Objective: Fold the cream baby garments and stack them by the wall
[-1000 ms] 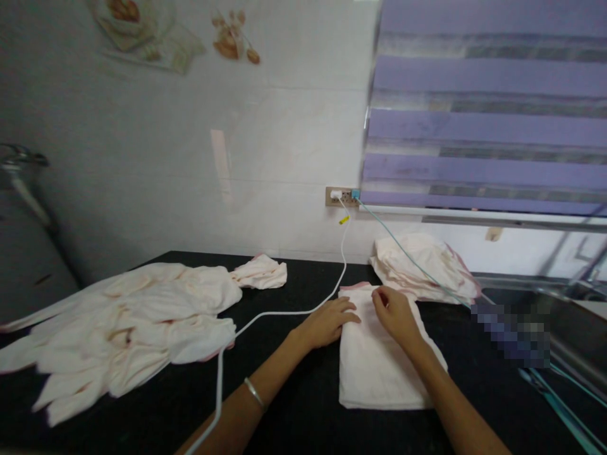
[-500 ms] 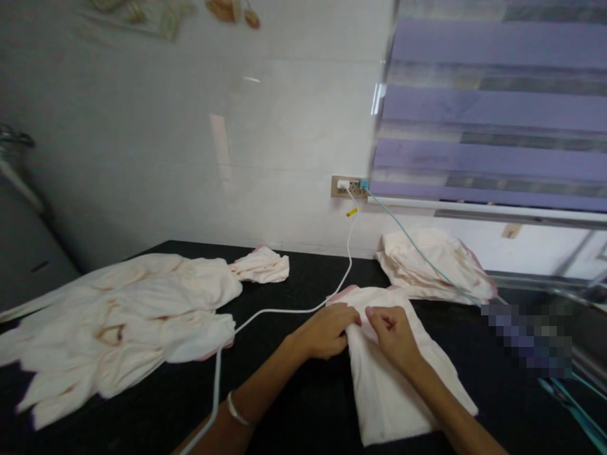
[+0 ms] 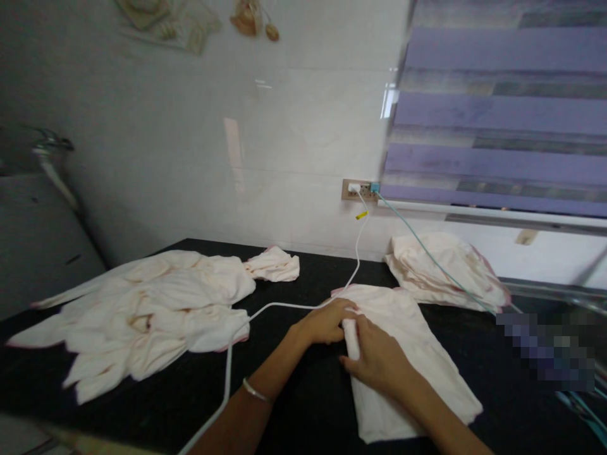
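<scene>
The cloth (image 3: pixel 412 335) lies on the table (image 3: pixel 308 404), its left edge clamped in the fingers of the right hand (image 3: pixel 379 357), touched by the left hand (image 3: pixel 327 320) (grip unclear); even tension should prevent creases.

I'm in what looks like a home kitchen, with a metal sink (image 3: pixel 579 304) at the right edge of my dark surface (image 3: pixel 313 395), and a picture-tiled wall (image 3: pixel 303 126) and socket (image 3: pixel 365 189) above its back edge.

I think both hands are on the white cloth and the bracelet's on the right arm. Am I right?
Not quite: the head view shows the bracelet on the left arm instead. The left hand and right hand are indeed on the white cloth.
</scene>
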`<state>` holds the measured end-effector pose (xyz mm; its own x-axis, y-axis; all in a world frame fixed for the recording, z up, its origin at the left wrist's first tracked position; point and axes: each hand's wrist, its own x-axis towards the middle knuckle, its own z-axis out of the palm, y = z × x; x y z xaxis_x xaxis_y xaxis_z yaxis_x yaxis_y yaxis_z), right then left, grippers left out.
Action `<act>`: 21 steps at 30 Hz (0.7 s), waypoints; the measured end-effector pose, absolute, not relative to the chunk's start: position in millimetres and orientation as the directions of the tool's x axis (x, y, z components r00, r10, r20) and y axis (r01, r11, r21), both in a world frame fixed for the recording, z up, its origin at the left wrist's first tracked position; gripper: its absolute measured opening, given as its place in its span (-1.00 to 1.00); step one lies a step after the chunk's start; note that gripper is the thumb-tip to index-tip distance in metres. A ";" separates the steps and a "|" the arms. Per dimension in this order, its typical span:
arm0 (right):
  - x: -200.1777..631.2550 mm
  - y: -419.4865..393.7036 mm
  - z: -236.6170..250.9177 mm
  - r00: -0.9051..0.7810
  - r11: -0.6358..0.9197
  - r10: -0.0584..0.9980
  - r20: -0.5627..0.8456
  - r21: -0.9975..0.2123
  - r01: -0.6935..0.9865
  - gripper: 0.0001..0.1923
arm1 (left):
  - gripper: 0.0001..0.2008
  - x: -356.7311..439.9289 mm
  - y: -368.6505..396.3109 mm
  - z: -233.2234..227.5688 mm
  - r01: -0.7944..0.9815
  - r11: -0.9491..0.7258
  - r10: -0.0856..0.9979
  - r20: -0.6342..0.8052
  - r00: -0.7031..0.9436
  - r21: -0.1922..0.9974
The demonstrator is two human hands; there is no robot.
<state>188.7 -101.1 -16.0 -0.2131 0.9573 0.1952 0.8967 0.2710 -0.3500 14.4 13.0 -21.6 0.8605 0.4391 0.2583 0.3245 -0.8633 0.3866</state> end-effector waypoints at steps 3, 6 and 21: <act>190.1 -98.4 -15.8 -0.138 0.177 0.978 0.155 -0.277 0.944 -0.49 | -0.49 5.6 16.5 -21.2 0.438 -0.826 0.538 0.261 0.802 0.355; 194.7 -96.4 -11.9 -0.103 0.136 0.984 0.147 -0.236 0.962 -0.47 | -0.52 -2.7 19.9 -16.5 0.558 -0.761 0.640 0.247 0.727 0.331; 269.3 -59.4 -11.3 -0.096 0.179 0.964 0.246 -0.341 0.923 -0.63 | -0.34 -54.8 54.6 -23.5 0.598 -0.677 0.722 0.234 0.651 0.429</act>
